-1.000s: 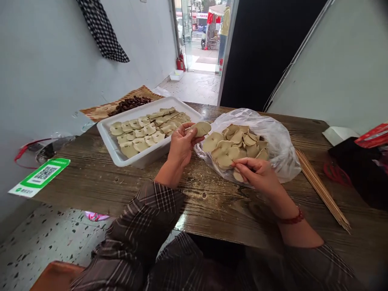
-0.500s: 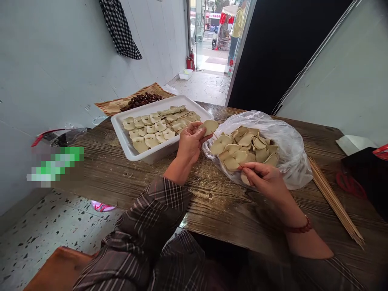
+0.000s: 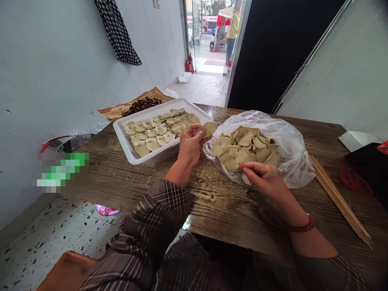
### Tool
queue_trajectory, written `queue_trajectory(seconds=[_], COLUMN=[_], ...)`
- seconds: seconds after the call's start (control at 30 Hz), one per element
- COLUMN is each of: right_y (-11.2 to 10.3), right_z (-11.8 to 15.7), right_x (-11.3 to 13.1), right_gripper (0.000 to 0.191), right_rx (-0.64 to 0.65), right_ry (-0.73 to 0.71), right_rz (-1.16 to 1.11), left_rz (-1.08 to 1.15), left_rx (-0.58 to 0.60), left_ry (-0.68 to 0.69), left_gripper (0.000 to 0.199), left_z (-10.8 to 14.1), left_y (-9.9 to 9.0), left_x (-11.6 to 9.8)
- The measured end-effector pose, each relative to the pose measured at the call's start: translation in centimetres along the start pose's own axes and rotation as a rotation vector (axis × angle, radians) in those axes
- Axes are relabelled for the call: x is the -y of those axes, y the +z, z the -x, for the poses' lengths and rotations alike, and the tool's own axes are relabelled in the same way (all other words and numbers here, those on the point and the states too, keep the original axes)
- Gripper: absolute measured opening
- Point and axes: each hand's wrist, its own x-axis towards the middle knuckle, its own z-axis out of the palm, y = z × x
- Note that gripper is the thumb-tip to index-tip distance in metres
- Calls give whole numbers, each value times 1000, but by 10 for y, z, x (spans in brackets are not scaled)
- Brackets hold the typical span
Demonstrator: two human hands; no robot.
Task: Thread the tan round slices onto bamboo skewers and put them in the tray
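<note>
Left hand (image 3: 190,142): fingers pinched on flat beige round slice (image 3: 209,129). Right hand (image 3: 263,176): fingertips closed on thin wooden skewer (image 3: 241,166), right of slice, nearer wearer.

The left sleeve (image 3: 148,226) is dark brown, loose and deeply creased, crossed by thin pale and faintly pinkish plaid lines; at its cuff (image 3: 176,196) the pale lines crowd into a tight check; the right sleeve (image 3: 332,268) is dark too, with fine pale stripes near its edge; the left hand (image 3: 189,146) and the right hand (image 3: 264,178) are bare; a bracelet (image 3: 305,225) of red beads circles the right wrist, with a small gold-toned spot on it.
</note>
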Motion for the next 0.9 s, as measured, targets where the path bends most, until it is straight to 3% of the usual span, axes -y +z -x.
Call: queue_trajectory(seconds=[0.27, 0.67, 0.9], right_y=[1, 6, 7], right_z=[-2, -2, 0], right_x=[1, 3, 1], right_gripper=[31, 30, 28], right_rx=[-4, -56, -80], right_ry=[-23, -33, -33], right_rz=[32, 65, 33], left_rz=[-60, -50, 75], left_rx=[34, 66, -25], left_ry=[35, -20, -139], left_gripper=[17, 19, 20], left_z=[4, 8, 6], left_y=[4, 6, 6], left_x=[1, 4, 1])
